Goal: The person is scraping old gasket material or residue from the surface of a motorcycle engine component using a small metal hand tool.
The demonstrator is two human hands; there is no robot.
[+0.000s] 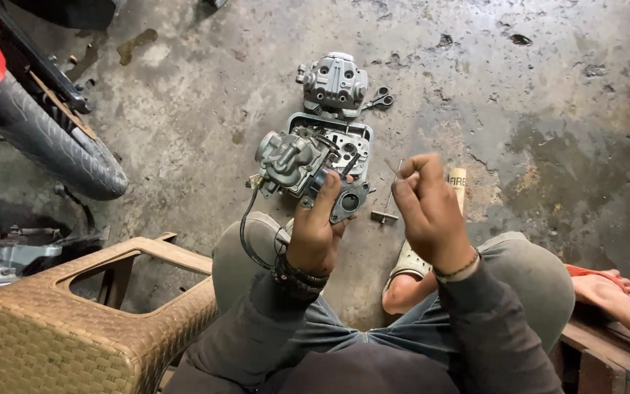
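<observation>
Hands work above stained concrete floor (519, 109): left hand (315, 233) grips grey metal carburettor w/ black cable (289, 162), held up over knees; right hand (428, 211) pinches thin metal pin (397, 171) betw. thumb & fingers. Grey cast-metal engine cover (335, 80) lies on floor beyond, woven brown stool (60, 321) at left.

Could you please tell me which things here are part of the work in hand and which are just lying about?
In hand:
left hand holds carburetor
right hand pinches thin wire

Lying about:
engine cover
metal tray
small T-shaped tool
woven stool
motorcycle tyre
</observation>
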